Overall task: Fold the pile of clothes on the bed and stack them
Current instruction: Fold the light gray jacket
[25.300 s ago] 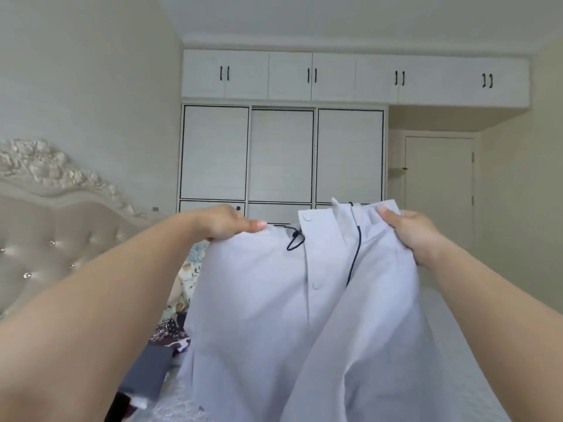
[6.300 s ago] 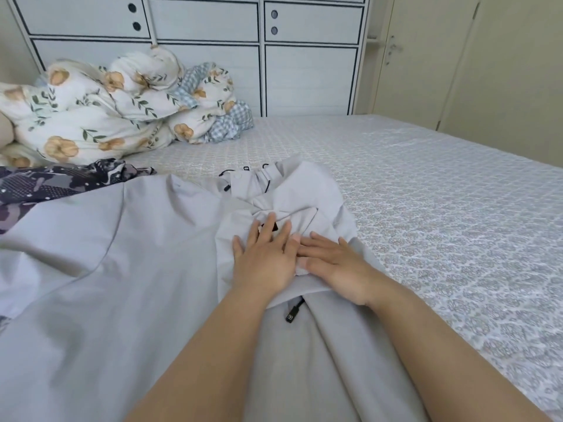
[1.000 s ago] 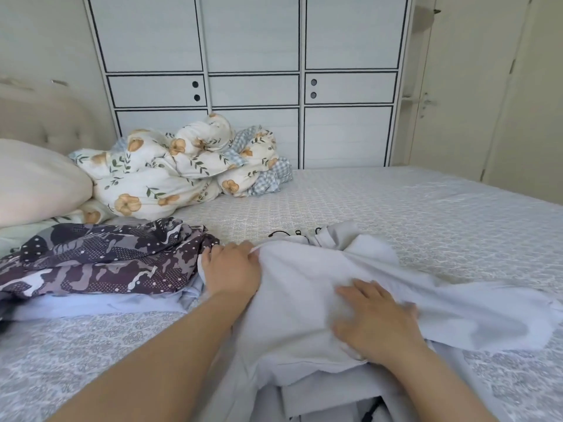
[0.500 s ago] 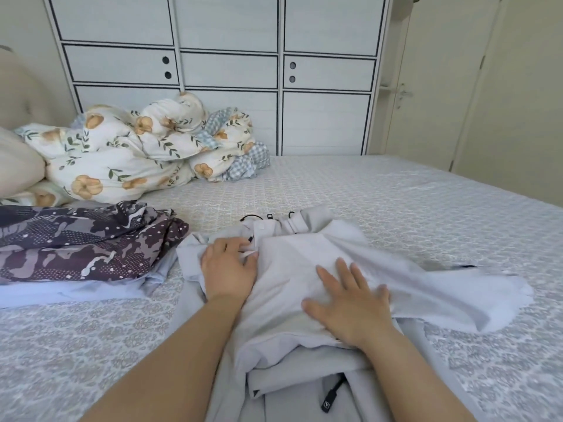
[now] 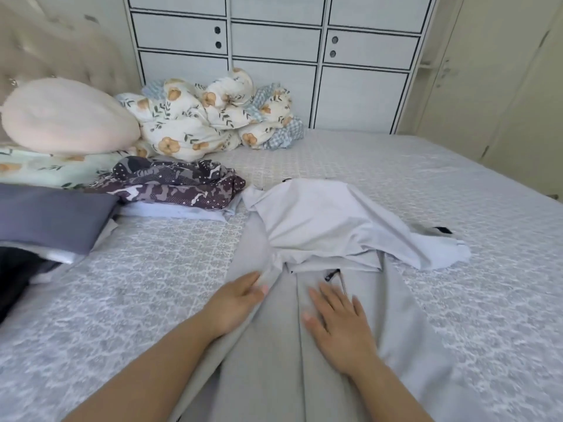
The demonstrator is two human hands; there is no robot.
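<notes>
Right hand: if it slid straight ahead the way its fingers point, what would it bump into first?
Probably the small black tag just past the right hand, then the folded-over edge of the grey garment; depth is hard to judge.

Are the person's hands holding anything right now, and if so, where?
Nothing is gripped. Both the left hand and right hand rest flat on the pale grey garment.

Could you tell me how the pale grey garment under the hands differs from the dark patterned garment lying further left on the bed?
The pale grey garment is plain, while the dark patterned garment bears a purple camouflage-and-dot print. The grey one is spread long towards the camera, its top part folded back; the patterned one lies bunched in a heap. The left hand and right hand rest on the grey one; nothing touches the patterned one. Both lie on the bed.
</notes>
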